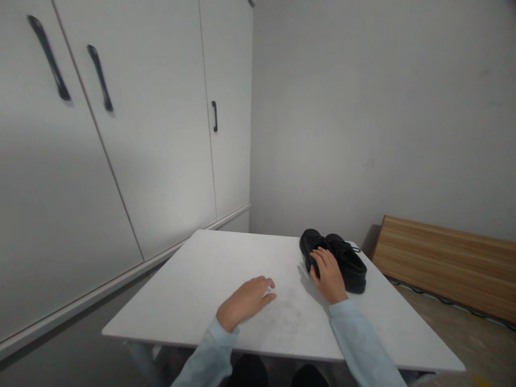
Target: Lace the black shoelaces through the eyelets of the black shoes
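Two black shoes sit side by side at the far right of the white table, toes toward the far edge and openings toward the near side. My right hand is on the left shoe, fingers spread over its opening and thumb along its left side. I read that as a hold on the collar, the handiest part to reach from this side, but I cannot tell whether the fingers are gripping or only resting. A shadow falls beside that shoe; whether its sole is flat on the table I cannot make out. The right shoe stands just beside it, laces in place, and would probably limit finger room between the two.

My left hand is empty, loosely curled with thumb and fingers apart, over the near middle of the table and well apart from the shoes. It seems placed there to be free for use.

As for containers, the right shoe's opening shows only a dark inside, and my hand partly covers the left one's, so I can't say what either holds. The white cupboard along the left has its doors closed, hiding its contents. A wooden board lies beyond the table's right side.
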The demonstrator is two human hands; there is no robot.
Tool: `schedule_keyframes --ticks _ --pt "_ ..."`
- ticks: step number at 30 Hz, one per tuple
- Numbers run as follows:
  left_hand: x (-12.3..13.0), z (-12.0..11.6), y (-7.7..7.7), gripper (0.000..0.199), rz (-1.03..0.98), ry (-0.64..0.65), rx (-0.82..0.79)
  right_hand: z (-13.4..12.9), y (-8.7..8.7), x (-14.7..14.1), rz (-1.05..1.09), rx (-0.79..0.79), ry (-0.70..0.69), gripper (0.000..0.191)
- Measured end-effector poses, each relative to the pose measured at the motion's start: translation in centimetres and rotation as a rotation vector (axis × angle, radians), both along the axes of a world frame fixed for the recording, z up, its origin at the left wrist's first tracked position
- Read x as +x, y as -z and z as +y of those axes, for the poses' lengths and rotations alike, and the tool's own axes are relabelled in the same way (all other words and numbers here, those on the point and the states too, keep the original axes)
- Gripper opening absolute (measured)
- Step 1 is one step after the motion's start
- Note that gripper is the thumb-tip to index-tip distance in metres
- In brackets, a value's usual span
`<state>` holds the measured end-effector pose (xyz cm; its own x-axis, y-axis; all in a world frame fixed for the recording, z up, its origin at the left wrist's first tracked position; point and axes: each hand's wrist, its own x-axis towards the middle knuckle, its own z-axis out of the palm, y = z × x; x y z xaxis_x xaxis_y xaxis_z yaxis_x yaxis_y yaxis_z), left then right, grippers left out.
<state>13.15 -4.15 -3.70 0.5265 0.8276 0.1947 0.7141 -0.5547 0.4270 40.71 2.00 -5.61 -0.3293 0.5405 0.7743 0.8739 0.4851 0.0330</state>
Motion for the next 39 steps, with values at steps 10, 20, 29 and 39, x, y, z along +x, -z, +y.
schedule_keyframes --ticks 10,20,29,39 --pt "2.9 7.3 0.4 0.025 0.021 0.06 0.115 -1.9 1.0 -4.3 -0.35 -0.256 -0.272 0.022" --pt "2.5 7.8 2.3 0.028 -0.042 0.043 0.145 -2.1 -2.7 -6.6 -0.338 -0.457 -0.243 0.02" --pt "1.5 8.5 3.0 0.029 -0.051 -0.022 0.133 0.3 -7.9 -3.3 0.068 -0.412 -0.171 0.023" --pt "1.1 8.8 3.1 0.027 -0.074 -0.069 0.146 1.9 -3.5 1.3 -0.054 -0.277 0.129 0.03"
